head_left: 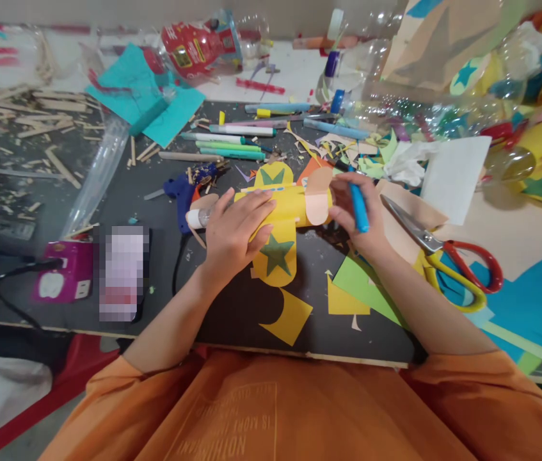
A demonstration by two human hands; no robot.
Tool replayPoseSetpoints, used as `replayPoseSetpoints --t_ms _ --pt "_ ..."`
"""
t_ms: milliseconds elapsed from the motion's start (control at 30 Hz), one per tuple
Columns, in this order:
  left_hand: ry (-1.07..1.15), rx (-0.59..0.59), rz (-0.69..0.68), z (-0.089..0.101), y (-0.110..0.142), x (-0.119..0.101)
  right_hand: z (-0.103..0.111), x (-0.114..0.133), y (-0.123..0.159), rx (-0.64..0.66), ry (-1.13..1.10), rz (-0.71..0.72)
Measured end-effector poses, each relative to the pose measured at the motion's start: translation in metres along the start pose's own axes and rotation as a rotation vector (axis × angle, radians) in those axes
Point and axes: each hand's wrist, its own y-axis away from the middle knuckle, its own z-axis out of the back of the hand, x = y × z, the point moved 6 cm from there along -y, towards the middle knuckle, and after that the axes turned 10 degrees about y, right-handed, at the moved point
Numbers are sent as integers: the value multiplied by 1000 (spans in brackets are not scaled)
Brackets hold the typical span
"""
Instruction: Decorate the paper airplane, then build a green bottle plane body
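Note:
A plastic bottle wrapped in yellow paper (283, 208) lies sideways in front of me, its white cap (196, 219) pointing left. Rounded yellow wings stick out on both sides; the near wing (278, 256) bears a green star. Peach paper pieces (317, 198) stand at its right end. My left hand (239, 227) is laid over the bottle's left part, fingers curved round it and gripping it. A blue marker (359, 208) is held in my right hand (364, 211), whose fingertips are close to the bottle's right end; whether they touch it I cannot tell.
Red-and-yellow-handled scissors (465, 269) lie open at right on paper sheets. A blue glue gun (182, 198) stands left of the bottle, near a phone (124, 272) and a purple box (63, 272). Several markers (232, 150), paper scraps (290, 314), wooden sticks (45, 118) and clear bottles (424, 109) lie around.

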Motion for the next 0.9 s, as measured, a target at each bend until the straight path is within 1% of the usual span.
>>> replayPoseSetpoints --t_ms 67,100,133,233,300,367,433,467,533,633,800,900 --pt "-8 17 -3 -1 0 0 20 14 -1 -226 10 41" --pt "-22 28 2 -1 0 1 28 22 -2 -295 12 47" --pt "-40 37 6 -2 0 1 33 30 -5 -279 21 35" --pt "-68 62 8 -1 -1 0 33 52 -15 -57 -22 -13" --pt "-74 68 -9 -1 -2 -2 31 65 -16 25 -35 18" --pt "-81 62 -29 0 -4 -4 22 68 -14 128 -2 -6" --pt "-80 45 -38 1 -5 -5 11 64 -10 222 46 -61" --pt "-78 36 -38 1 -5 -5 7 62 -8 246 68 -83" --pt "-68 19 -35 1 -5 -4 2 57 -6 252 103 -94" --pt "-45 -1 -20 0 -3 -1 0 55 -5 205 175 -70" --pt "30 30 52 -2 0 4 1 56 -4 184 278 -65" --pt "52 31 47 -2 -1 2 1 59 -4 182 313 -44"
